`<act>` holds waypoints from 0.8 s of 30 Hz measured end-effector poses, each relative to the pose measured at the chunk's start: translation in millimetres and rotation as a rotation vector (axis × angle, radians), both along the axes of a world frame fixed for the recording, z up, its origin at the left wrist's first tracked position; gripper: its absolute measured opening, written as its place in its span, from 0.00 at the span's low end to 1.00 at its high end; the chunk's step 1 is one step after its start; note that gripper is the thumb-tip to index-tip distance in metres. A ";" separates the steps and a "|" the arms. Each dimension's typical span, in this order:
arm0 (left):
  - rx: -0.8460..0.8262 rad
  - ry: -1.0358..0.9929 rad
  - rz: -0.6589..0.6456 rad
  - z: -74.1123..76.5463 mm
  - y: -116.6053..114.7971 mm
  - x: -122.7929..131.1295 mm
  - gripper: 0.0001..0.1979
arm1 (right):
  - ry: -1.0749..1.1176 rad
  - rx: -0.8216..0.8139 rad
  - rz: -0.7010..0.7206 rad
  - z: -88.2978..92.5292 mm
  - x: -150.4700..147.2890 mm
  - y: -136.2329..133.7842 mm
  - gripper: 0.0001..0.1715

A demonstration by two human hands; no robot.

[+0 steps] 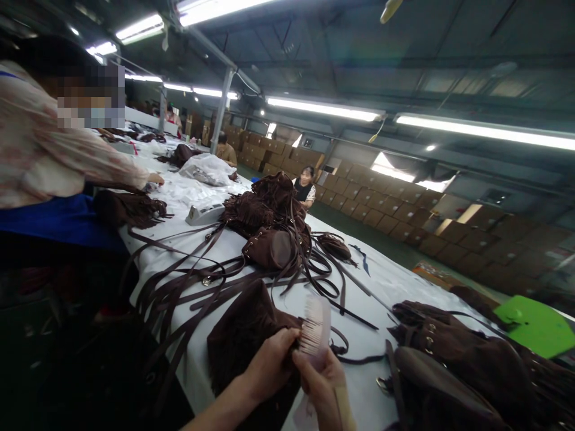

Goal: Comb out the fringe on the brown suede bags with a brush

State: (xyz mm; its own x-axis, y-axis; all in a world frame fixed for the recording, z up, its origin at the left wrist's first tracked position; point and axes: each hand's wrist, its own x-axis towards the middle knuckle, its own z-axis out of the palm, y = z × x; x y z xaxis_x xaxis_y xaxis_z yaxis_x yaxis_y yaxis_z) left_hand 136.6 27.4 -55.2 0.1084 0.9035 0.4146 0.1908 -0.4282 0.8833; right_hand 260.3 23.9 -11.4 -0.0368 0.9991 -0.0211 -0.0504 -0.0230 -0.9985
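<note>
A pale pinkish comb (320,323) stands upright in my right hand (326,386), its teeth facing left. Close beside it, my left hand (275,362) is closed at the edge of a dark brown fringed bag (238,329), with thumb and fingers pinched together near the comb's teeth. The bag lies on the white-covered table (381,272), and part of it is hidden behind my left forearm. The exact bit of the bag between my left fingers is hard to see.
Ahead is a heap of brown fringed bags (274,209) with long trailing straps (179,287). More brown bags (462,353) lie at right, near a green panel (534,326). A co-worker (45,137) leans over the table at left. Stacked cartons (386,215) line the far wall.
</note>
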 end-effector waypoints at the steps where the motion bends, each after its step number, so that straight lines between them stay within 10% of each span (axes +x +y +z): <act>1: 0.004 -0.044 -0.090 1.2 1.0 -5.6 0.13 | 0.013 -0.021 -0.046 -2.1 5.2 -1.1 0.34; 11: -0.324 -0.504 0.043 1.7 -13.3 -28.6 0.17 | -0.155 -0.069 -0.176 -29.9 48.6 -19.1 0.40; 19: -0.182 -0.252 0.223 23.5 -23.8 -31.5 0.07 | -0.392 0.176 -0.259 -4.7 15.9 -40.6 0.50; 24: -0.018 0.050 0.208 50.6 -30.2 -33.3 0.08 | -0.614 0.350 -0.121 -32.1 -19.1 -36.9 0.37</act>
State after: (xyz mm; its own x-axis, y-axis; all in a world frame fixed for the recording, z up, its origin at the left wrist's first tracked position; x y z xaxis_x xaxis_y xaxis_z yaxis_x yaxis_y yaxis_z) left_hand 103.3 -2.8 -4.6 -0.0614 0.9159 0.3966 0.3176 -0.3588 0.8777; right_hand 241.2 -13.0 -43.5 -0.0093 0.9472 0.3204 0.5410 0.2742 -0.7951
